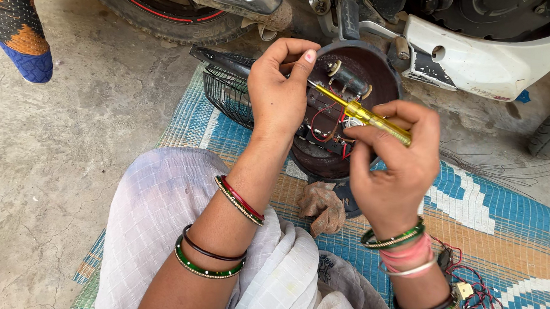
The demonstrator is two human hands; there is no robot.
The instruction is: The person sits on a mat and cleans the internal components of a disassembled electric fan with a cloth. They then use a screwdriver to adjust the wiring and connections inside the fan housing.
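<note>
While left fingers (pixel 305 59) pinch its shaft, right fingers (pixel 383 132) clasp the yellow screwdriver (pixel 368 117).

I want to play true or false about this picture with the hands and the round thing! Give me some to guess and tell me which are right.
1. The right hand holds a screwdriver with a yellow handle. True.
2. The left hand rests flat on the ground. False: it grips the rim of the dark round housing.
3. Red wires run inside the round housing. True.
4. The woven mat is plain black. False: it is blue, white and orange.
5. A black wire grille lies to the left of the housing. True.
6. Both wrists are bare. False: each wears bangles, green and red among them.
</note>
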